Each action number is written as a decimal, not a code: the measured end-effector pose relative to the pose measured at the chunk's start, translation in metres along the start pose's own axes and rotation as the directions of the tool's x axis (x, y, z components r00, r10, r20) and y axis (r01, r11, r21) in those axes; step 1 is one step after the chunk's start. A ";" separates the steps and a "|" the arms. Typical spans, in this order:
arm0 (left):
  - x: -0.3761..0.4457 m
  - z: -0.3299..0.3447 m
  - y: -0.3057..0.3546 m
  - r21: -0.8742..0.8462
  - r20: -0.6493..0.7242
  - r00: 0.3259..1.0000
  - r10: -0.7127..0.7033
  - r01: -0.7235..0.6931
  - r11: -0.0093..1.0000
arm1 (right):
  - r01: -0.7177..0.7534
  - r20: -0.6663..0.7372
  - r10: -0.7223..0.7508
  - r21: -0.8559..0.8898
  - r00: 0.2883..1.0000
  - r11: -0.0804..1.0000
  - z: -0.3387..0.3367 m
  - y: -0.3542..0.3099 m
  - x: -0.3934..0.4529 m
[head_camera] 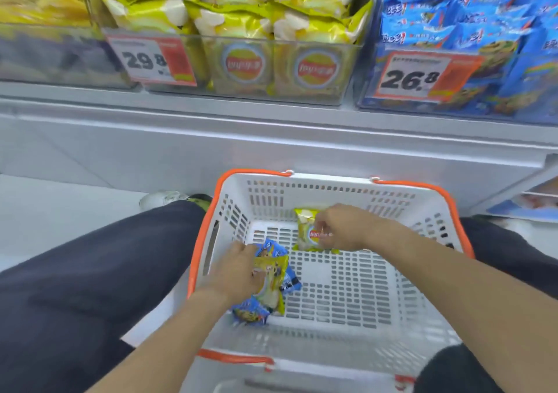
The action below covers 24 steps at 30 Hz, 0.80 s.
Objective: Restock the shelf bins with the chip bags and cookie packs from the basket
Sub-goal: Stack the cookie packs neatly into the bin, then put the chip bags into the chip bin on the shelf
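Reaching into the basket (pixel 419 211), a chip bag (pixel 306 235) is pinched by the right hand (pixel 341 226); mixed packs (pixel 271 278) are gripped by the left hand (pixel 238 272). Light, crinkly, crushable bags are best held at edges.

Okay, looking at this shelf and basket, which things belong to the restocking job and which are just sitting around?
Part of the job:
white plastic basket with orange rim
yellow chip bag pinched by right hand
yellow chip bag and blue cookie packs gripped by left hand
clear bin of yellow chip bags
clear bin of blue cookie packs

Just there:
orange-and-white price tags
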<state>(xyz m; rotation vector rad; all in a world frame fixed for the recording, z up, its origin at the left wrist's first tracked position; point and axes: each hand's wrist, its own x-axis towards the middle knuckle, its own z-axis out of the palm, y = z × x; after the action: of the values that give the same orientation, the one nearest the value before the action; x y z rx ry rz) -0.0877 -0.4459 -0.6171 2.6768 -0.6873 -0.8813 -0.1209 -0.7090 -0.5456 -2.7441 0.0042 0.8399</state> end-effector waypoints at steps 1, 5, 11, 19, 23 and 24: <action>-0.001 0.008 -0.006 0.013 0.018 1.000 -0.016 0.016 1.000 | -0.024 0.059 0.023 0.027 0.998 0.999 0.016 0.000 0.007; -0.001 0.026 -0.013 -0.060 0.088 0.996 -0.035 0.040 0.997 | -0.106 0.221 0.028 0.348 0.975 0.932 0.078 -0.019 0.024; 0.001 0.041 -0.019 -0.209 0.029 0.997 -0.072 0.076 0.975 | -0.122 0.108 0.072 0.585 0.992 0.802 0.141 -0.061 0.047; 0.007 0.021 -0.007 -0.416 -0.040 0.996 -0.080 0.056 0.908 | -0.235 0.113 0.211 0.619 0.971 0.749 0.112 -0.059 0.057; 0.002 0.009 0.008 -0.479 -0.172 0.979 -0.108 0.013 0.878 | -0.219 0.024 0.278 0.683 0.960 0.697 0.097 -0.036 0.048; 0.000 0.008 0.013 -0.486 -0.232 0.965 -0.120 -0.008 0.874 | -0.196 -0.006 0.295 0.734 0.956 0.650 0.092 -0.031 0.044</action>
<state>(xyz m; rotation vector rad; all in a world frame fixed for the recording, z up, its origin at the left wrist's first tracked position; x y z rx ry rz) -0.0974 -0.4579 -0.6180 2.3005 -0.2780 -0.6017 -0.1324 -0.6515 -0.6351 -2.0268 0.6226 0.5458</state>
